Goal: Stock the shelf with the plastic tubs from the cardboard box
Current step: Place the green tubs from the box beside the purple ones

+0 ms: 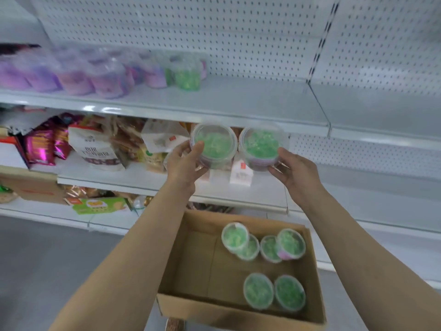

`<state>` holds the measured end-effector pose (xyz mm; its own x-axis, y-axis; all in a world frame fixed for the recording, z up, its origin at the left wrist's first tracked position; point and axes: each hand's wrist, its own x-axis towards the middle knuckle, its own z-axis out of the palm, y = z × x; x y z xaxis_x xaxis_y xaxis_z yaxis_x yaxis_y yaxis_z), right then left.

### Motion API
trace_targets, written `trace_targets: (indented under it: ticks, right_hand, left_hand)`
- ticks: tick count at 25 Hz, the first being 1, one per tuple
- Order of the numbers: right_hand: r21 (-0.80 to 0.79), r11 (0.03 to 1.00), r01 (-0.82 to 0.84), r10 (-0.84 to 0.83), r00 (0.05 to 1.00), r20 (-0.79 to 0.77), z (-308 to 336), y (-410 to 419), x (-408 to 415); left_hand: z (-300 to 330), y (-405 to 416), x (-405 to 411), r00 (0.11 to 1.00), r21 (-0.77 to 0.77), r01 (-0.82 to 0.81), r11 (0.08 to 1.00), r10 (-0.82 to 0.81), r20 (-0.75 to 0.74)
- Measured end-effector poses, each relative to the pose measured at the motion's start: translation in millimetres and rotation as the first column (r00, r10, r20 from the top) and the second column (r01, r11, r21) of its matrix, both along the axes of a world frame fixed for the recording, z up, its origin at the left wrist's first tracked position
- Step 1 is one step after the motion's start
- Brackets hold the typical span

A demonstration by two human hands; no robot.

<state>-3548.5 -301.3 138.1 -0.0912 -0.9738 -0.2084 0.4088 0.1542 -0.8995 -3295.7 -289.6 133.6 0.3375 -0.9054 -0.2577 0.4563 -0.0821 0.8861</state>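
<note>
Plastic tubs, one gripped in our left hand and one in our right hand, fingers curled round their walls, ride lid-up toward the upper shelf; six remain in the cardboard box.

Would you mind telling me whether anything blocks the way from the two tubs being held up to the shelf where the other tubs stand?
Nothing visible does. The left tub and right tub are held below the shelf, whose surface right of the green tub is bare.
</note>
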Motion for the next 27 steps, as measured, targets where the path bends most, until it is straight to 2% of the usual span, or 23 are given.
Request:
trace_targets:
  ticks: [9, 15, 18, 19, 21, 23, 25, 26, 27]
  right_hand:
    - [-0.062, 0.998, 0.013, -0.010, 0.999, 0.045, 62, -115, 162]
    - [-0.011, 0.997, 0.072, -0.072, 0.997, -0.010, 69, -172, 241]
    - [0.022, 0.991, 0.134, -0.134, 0.990, -0.035, 67, -191, 260]
    - [0.027, 0.987, 0.160, -0.158, 0.984, -0.077, 68, -195, 264]
    - [0.023, 0.980, 0.197, -0.184, 0.946, -0.268, 70, -200, 267]
    - [-0.007, 0.979, 0.204, -0.177, 0.832, -0.526, 71, -199, 266]
    - [-0.135, 0.975, 0.176, -0.220, 0.682, -0.697, 68, -197, 261]
    - [-0.224, 0.969, 0.107, -0.239, 0.637, -0.733, 64, -199, 256]
    - [-0.300, 0.954, 0.010, -0.243, 0.613, -0.752, 62, -200, 252]
  left_hand:
    - [62, -106, 130, 0.985, -0.085, -0.170, 0.982, 0.165, -0.059]
    - [64, -176, 190, 0.969, -0.019, -0.244, 0.970, 0.245, 0.044]
    - [61, -198, 205, 0.946, -0.027, -0.227, 0.974, 0.227, 0.233]
    - [62, -203, 209, 0.916, -0.023, -0.227, 0.974, 0.222, 0.333]
    - [64, -213, 218, 0.839, 0.015, -0.223, 0.975, 0.185, 0.512]
    - [64, -216, 226, 0.796, 0.043, -0.182, 0.982, 0.122, 0.592]
    - [61, -214, 230, 0.741, 0.020, -0.172, 0.985, 0.116, 0.661]
    - [59, -210, 230, 0.664, -0.026, -0.182, 0.983, 0.142, 0.734]
    - [56, -207, 230, 0.541, -0.111, -0.180, 0.977, 0.193, 0.819]
